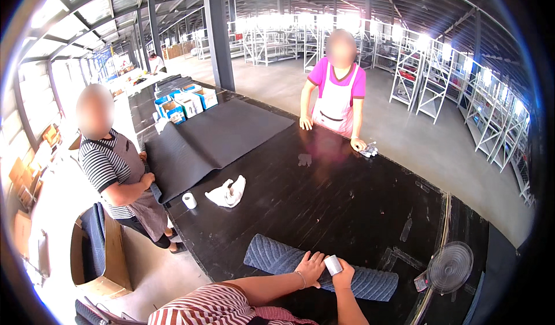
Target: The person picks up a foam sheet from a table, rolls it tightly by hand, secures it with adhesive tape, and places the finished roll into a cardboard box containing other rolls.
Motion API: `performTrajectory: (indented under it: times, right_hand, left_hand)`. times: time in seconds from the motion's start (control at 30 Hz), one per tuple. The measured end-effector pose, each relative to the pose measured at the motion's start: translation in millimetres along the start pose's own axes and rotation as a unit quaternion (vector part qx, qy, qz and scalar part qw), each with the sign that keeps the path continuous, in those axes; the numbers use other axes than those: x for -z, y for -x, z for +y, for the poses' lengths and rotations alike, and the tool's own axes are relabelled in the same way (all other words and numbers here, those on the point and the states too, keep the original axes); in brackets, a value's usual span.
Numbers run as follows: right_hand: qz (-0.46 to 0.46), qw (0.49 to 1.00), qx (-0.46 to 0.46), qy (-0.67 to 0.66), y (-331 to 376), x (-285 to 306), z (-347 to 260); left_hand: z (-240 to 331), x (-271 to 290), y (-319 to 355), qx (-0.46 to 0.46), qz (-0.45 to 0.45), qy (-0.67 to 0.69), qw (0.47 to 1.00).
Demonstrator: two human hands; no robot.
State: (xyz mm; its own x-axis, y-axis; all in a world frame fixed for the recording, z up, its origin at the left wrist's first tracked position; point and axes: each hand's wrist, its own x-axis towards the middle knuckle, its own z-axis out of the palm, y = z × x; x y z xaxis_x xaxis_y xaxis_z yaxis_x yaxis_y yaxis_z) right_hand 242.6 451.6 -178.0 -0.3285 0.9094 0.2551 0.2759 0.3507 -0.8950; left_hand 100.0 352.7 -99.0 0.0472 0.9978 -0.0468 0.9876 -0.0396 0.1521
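A rolled grey-blue ribbed mat lies on the black table right in front of me. My left hand rests on top of the roll near its middle, fingers spread out over it. Close beside it, my right hand is closed around a roll of whitish tape, held against the mat. Part of the mat's surface is hidden under my hands and forearms.
Another roll of tape and a white cloth lie on the table. A small fan stands right. One person holds a dark sheet at left; another leans on the far edge. Blue-white boxes sit beyond.
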Motion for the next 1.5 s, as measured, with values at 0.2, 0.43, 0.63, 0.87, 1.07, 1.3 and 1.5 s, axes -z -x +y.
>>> performTrajectory:
  times: [0.2,0.43,0.63,0.87,1.07,1.3,1.5]
  right_hand:
    - [-0.024,1.0,0.008,-0.017,-5.7,4.2,-15.0]
    - [0.007,0.994,0.036,-0.101,-11.0,-0.8,-6.0]
    - [-0.016,0.996,0.031,-0.083,0.6,4.3,9.4]
    - [-0.017,0.998,0.068,-0.01,-34.9,1.5,17.6]
    - [-0.014,0.997,0.067,0.017,-44.4,-1.8,13.3]
    - [-0.012,0.998,0.053,-0.006,-45.9,-0.8,5.7]
    - [-0.001,0.997,0.076,0.022,-52.6,0.8,5.7]
  left_hand:
    - [-2.6,-6.2,-8.7,0.001,-0.009,-0.023,1.0]
    - [-16.1,-21.7,-34.5,-0.021,-0.001,-0.007,1.0]
    - [-32.0,-12.0,-72.1,-0.015,-0.109,0.059,0.992]
    - [-44.6,22.2,-102.7,-0.005,-0.221,0.111,0.969]
    - [-53.6,2.1,-119.0,-0.015,-0.232,0.114,0.966]
    - [-58.2,-16.1,-105.7,-0.065,-0.112,0.099,0.987]
    - [-20.1,-9.2,-68.5,-0.041,-0.075,-0.113,0.99]
